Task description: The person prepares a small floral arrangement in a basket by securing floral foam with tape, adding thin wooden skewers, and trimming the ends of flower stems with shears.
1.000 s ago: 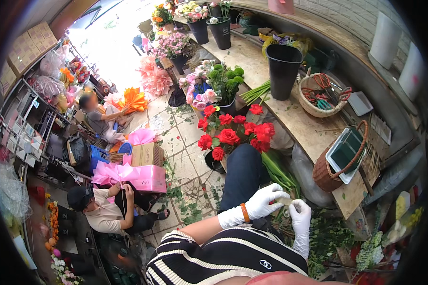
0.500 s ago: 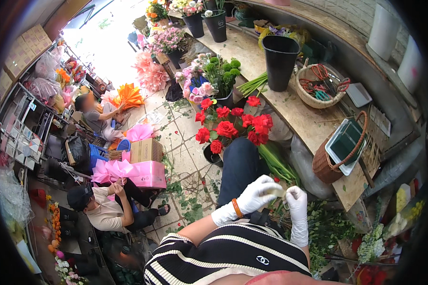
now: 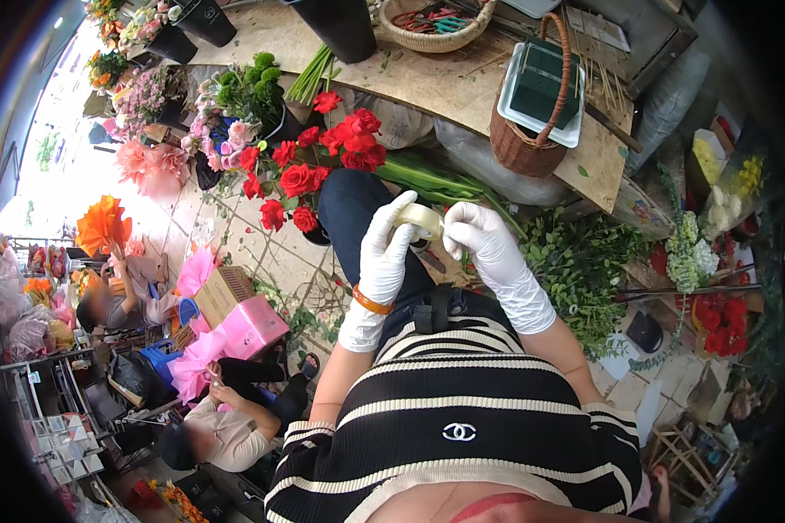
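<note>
In white gloves, both hands are raised in front of my striped top. My left hand (image 3: 384, 261), with an orange band at the wrist, is closed around a roll of pale tape (image 3: 419, 218). My right hand (image 3: 490, 248) is beside the roll, thumb and fingers pinched at its edge, seemingly on the tape's end; the tip itself is too small to make out. Beyond my dark-trousered leg stand red roses (image 3: 297, 180). Long green leaves (image 3: 423, 173) lie just past my hands.
A wooden bench (image 3: 462, 100) runs along the far side, bearing a wicker basket (image 3: 523, 148), a shallow basket of tools (image 3: 440, 39) and a black bucket (image 3: 336, 30). Leafy stems (image 3: 576, 279) heap at my right. Two people sit at left near a pink box (image 3: 253, 327).
My view has swung to the right and down, so the bench and roses sit farther left. The hands have turned, showing the tape roll more clearly. One person's orange wrapping is lifted higher.
</note>
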